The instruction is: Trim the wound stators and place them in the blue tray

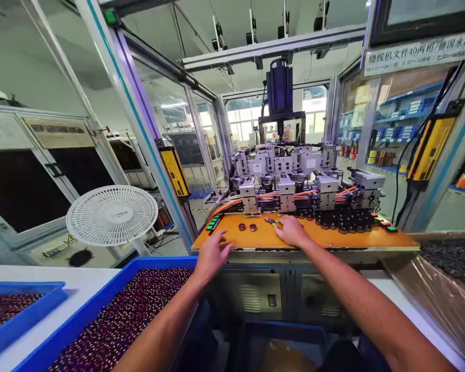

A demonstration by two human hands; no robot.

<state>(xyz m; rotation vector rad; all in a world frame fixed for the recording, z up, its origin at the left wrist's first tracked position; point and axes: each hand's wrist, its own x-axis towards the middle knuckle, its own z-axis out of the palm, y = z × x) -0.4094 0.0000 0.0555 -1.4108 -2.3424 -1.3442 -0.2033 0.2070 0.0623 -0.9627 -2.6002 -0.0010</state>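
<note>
My left hand (pixel 212 254) hovers at the front left edge of the orange machine table (pixel 333 240), fingers spread, holding nothing; the green buttons (pixel 213 223) lie just beyond it. My right hand (pixel 292 231) rests palm down on the orange table, fingers stretched toward a small tool with a yellow-green handle (pixel 271 221). Two small red wound coils (pixel 247 227) sit on the table between the hands. A cluster of several dark coils (pixel 343 221) stands to the right of my right hand, in front of the winding machine heads (pixel 287 191).
A large blue bin (pixel 96 305) full of small dark-red coils sits at lower left, a smaller blue bin (pixel 27 310) beside it. A white fan (pixel 111 214) stands left. A plastic-lined container of dark parts (pixel 449 268) is right. Yellow light-curtain sensors (pixel 174 170) flank the opening.
</note>
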